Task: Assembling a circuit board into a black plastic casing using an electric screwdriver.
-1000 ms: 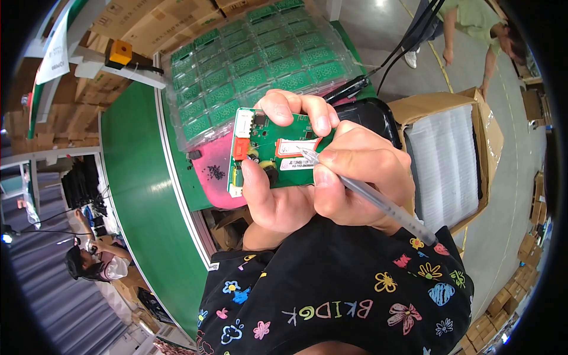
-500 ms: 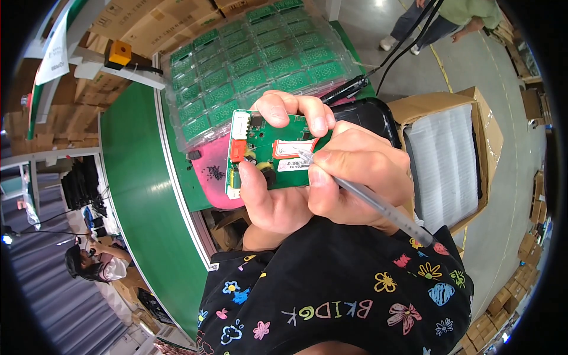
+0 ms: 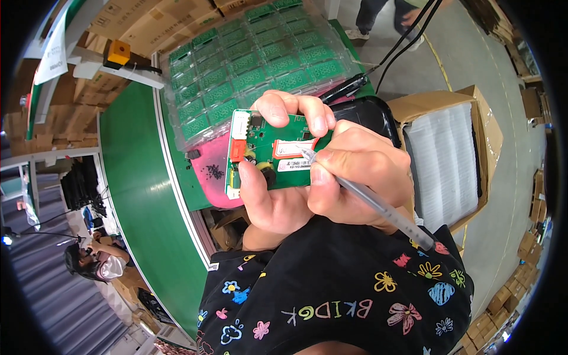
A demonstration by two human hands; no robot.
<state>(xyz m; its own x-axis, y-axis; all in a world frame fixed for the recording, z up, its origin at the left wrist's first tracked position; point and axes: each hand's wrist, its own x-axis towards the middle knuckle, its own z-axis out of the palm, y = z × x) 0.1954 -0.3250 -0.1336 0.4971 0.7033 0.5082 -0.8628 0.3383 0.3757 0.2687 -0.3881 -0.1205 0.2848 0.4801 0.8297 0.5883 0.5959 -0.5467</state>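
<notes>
A green circuit board (image 3: 269, 133) is gripped along its edges by my left hand (image 3: 275, 207), thumb at the near side and fingertips over the far edge. White and red connectors line its left end. My right hand (image 3: 367, 171) pinches a clear pen (image 3: 384, 210), its tip on a red-bordered white label (image 3: 294, 148) on the board. Small marks show on that label. Below it sits a second white sticker (image 3: 293, 164) with printing. My right hand hides the board's right end.
Clear trays (image 3: 254, 59) of green boards lie beyond my hands, beside a pink mat (image 3: 216, 160) with small black pieces. A green conveyor (image 3: 139, 177) runs at left. An open carton (image 3: 444, 160) with white sheets stands at right. Other people stand farther off.
The pen tip has shifted slightly right along the label. Both hands otherwise keep their places. A person at the upper right has moved left.
</notes>
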